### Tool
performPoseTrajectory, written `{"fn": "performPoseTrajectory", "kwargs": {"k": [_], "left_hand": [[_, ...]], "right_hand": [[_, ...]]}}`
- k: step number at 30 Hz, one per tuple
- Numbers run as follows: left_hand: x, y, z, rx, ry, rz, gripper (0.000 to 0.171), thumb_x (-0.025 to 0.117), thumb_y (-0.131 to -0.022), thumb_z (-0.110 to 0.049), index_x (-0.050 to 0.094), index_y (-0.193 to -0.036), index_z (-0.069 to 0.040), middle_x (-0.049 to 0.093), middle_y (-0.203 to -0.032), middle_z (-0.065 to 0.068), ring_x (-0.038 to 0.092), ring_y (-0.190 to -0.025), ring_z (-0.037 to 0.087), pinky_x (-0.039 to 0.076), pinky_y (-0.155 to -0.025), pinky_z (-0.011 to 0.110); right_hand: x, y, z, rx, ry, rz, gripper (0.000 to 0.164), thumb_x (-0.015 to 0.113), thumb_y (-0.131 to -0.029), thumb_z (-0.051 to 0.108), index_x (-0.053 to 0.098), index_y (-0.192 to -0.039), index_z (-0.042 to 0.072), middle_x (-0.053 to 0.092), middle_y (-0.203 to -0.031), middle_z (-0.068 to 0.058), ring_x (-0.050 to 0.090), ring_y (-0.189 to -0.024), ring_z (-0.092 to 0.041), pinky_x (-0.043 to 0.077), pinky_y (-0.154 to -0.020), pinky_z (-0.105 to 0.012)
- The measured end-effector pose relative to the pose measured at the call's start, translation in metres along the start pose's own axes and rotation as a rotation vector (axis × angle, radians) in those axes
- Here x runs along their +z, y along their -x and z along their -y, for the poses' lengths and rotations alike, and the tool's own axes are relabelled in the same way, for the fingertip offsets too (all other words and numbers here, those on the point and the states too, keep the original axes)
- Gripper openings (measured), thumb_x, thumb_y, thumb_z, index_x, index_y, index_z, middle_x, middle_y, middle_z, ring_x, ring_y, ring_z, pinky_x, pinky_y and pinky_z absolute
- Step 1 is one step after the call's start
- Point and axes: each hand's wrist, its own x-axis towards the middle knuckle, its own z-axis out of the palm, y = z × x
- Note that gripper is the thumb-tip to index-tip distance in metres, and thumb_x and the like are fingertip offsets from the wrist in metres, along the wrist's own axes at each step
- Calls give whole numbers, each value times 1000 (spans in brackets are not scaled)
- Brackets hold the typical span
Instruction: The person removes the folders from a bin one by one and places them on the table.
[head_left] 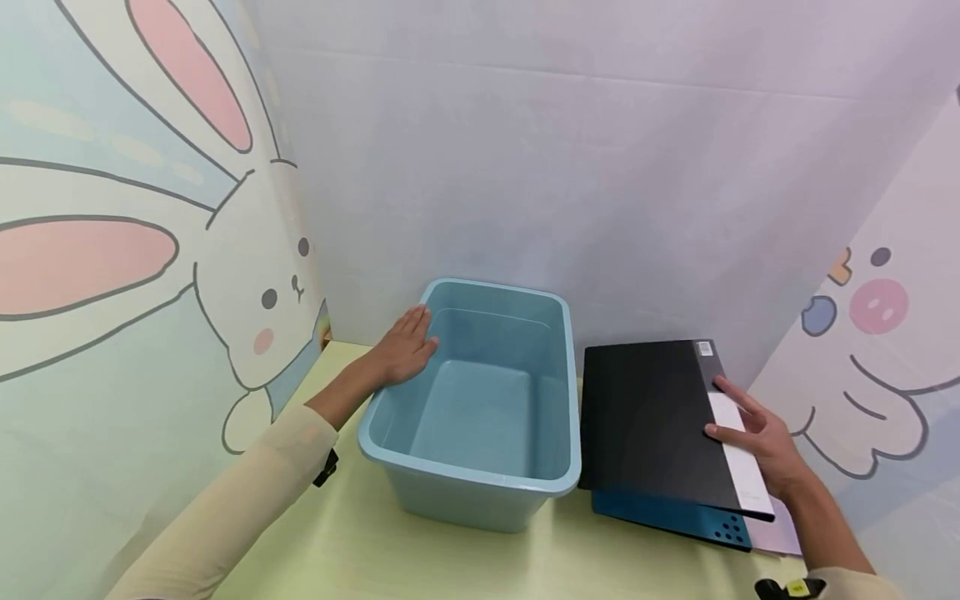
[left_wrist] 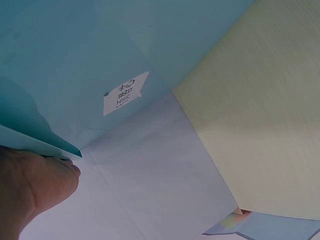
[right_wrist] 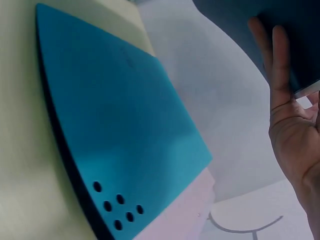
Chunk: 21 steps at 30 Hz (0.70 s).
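A light blue plastic bin [head_left: 480, 425] stands upright in the middle of the head view, its inside bare. My left hand [head_left: 405, 346] rests on its left rim, fingers extended. The left wrist view shows that hand [left_wrist: 37, 182] against the rim and a handwritten white label [left_wrist: 125, 93] on the bin's outer wall. To the right of the bin, my right hand [head_left: 765, 446] holds a black folder [head_left: 652, 421] by its white-labelled spine, fingers spread on both faces. In the right wrist view the black folder [right_wrist: 305, 35] is raised above a blue folder [right_wrist: 120, 115].
The blue folder [head_left: 675, 517], with several dark holes near one corner, lies over a pale pink sheet or folder [head_left: 776, 529] on the yellow-green tabletop [head_left: 330, 550]. A pale curtain-like wall [head_left: 585, 183] rises behind. Cartoon-printed panels stand left and right.
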Motion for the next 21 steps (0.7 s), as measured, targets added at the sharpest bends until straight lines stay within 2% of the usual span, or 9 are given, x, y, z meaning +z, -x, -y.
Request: {"fn": "performPoseTrajectory", "kwargs": {"k": [4,6,8,11,13,15,17,20,21], "left_hand": [[-1,1,2,-4,-3,-1,73,26,-122,-32,6,-174,16,-1,-187,33,-3,-178,49,3,-145,60],[0,1,2,-5,-2,-2,73,26,-122,-32,6,-174,15,-1,-187,33,-3,-178,48,3,-145,60],[0,0,2,-7,0,-4,73,26,-122,-32,6,-174,15,-1,-187,33,-3,-178,48,3,-145,60],[1,0,2,-11,1,-5,73,26,-122,-32,5,-174,15,-1,-187,33,-3,-178,48,2,-145,60],[1,-1,2,-13,1,-4,73,25,-122,-32,5,-174,15,-1,-188,32,-3,-178,48,2,-145,60],[1,-1,1,-14,1,-2,73,25,-122,-32,5,-174,15,-2,-188,32,-3,-178,48,2,-145,60],[1,-1,0,-12,1,1,73,26,-122,-32,5,-174,15,-2,-188,32,-3,-178,48,2,-145,59],[0,0,-2,-10,4,0,73,27,-122,-31,5,-174,15,-1,-188,32,-2,-178,48,3,-145,59],[0,0,-2,-8,3,-1,73,27,-122,-31,5,-174,15,-1,-188,32,-2,-178,48,3,-145,59]], "right_hand": [[12,-2,-15,17,147,-10,87,69,-110,1,28,-181,27,48,-161,27,67,-125,11,68,-88,-25],[19,-4,-21,35,210,-11,88,71,-110,4,25,-182,26,38,-178,11,57,-152,-4,62,-94,-16],[24,-5,-27,43,276,-9,91,73,-110,9,22,-183,25,16,-190,2,29,-174,-22,51,-102,-7],[32,-7,-36,60,329,-12,94,76,-109,13,19,-183,22,-5,-192,-14,-10,-174,-52,33,-103,3],[36,-8,-41,80,352,-17,95,78,-108,15,20,-183,20,-5,-191,-18,-10,-172,-57,27,-104,5],[39,-9,-46,95,383,-20,96,80,-106,17,20,-183,17,-3,-191,-21,-7,-172,-60,24,-128,-8],[41,-11,-50,106,409,-18,97,80,-106,18,20,-182,15,-2,-190,-23,-5,-171,-62,21,-143,-39],[44,-14,-53,116,457,-23,97,82,-105,21,22,-181,12,1,-189,-28,1,-169,-68,19,-129,-85],[45,-14,-54,119,478,-25,97,82,-105,22,23,-181,11,2,-188,-30,4,-168,-70,22,-126,-88]]}}
